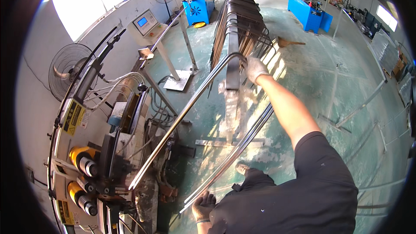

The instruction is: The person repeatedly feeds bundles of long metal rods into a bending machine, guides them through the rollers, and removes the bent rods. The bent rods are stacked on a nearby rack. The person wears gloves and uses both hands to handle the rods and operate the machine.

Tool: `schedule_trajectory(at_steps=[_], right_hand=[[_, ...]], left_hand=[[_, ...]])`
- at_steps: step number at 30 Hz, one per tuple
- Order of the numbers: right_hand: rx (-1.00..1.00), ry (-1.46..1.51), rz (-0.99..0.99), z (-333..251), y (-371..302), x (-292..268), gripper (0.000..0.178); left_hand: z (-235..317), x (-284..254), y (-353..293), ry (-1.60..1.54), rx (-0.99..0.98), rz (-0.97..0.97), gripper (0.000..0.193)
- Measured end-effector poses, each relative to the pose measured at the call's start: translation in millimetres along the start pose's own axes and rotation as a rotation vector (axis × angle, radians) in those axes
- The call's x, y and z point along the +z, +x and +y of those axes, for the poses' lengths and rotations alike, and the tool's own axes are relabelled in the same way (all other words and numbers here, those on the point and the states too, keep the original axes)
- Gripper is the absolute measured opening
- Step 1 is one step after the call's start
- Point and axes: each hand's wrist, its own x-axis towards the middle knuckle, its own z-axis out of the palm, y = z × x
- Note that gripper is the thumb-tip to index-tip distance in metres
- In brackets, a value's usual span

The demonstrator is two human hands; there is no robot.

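My right hand, in a pale glove, is closed round the bent end of long thin metal rods. From that bend, one shiny leg slopes down to the machine at the left. Another group of straight rod legs runs below my right arm to the lower middle. Close beside the low ends of these legs is my left hand, gloved with dark fingertips. Its fingers are loosely curled and apart, with no rod visibly inside them; whether it touches the legs is unclear.
Beyond my right hand, many dark bent rods hang over a long metal beam. A bending machine with yellow-black parts and hoses fills the left. A control box, fans, and blue benches stand farther off.
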Motion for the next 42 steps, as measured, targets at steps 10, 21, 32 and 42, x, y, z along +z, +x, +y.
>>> schedule_trajectory(at_steps=[10, 21, 32, 42], right_hand=[[-0.249, -0.208, 0.098, 40, 212, 17, 0.026], [-0.312, -0.222, 0.606, 66, 250, 110, 0.044], [-1.148, -1.023, -0.965, 200, -320, 360, 0.03], [-0.433, 0.282, -1.326, -51, -564, 316, 0.023]], left_hand=[[-78, 203, 16, 0.268, 0.531, 0.261, 0.029], [-143, 77, -62, 0.028, 0.744, 0.589, 0.034], [-267, -79, -200, -0.136, 0.841, 0.703, 0.044], [-430, -334, -367, -0.638, 1.021, 1.007, 0.043]])
